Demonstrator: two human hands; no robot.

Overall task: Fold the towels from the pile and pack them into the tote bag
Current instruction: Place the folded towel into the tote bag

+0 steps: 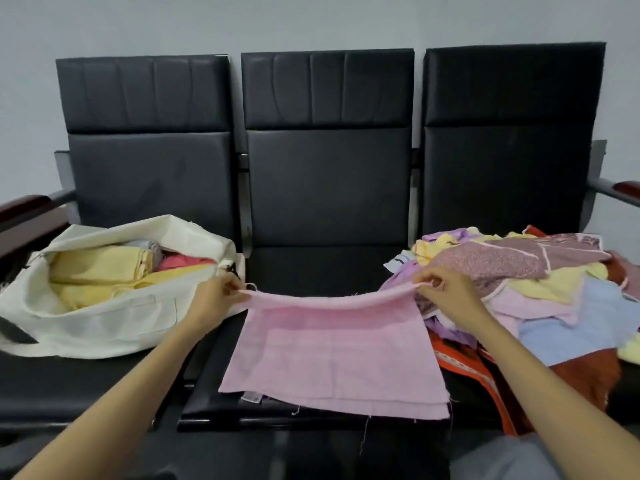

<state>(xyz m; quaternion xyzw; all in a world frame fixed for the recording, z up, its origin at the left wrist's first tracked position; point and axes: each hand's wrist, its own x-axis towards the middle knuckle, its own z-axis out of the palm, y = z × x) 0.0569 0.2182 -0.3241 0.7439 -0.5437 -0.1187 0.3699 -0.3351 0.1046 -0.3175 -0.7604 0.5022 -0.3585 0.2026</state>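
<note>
A pink towel (332, 355) lies on the middle seat, its far edge lifted off the cushion. My left hand (214, 299) pinches the far left corner and my right hand (446, 292) pinches the far right corner, so the raised edge sags between them. The near part of the towel rests flat in two layers. A cream tote bag (104, 317) lies open on the left seat, with folded yellow and pink towels (104, 268) inside. The pile of mixed towels (540, 285) covers the right seat.
Three black padded seats (329, 188) stand in a row against a pale wall. Wooden armrests (24, 206) flank the row at both ends. A loose thread hangs from the towel's near edge over the seat front (311, 419).
</note>
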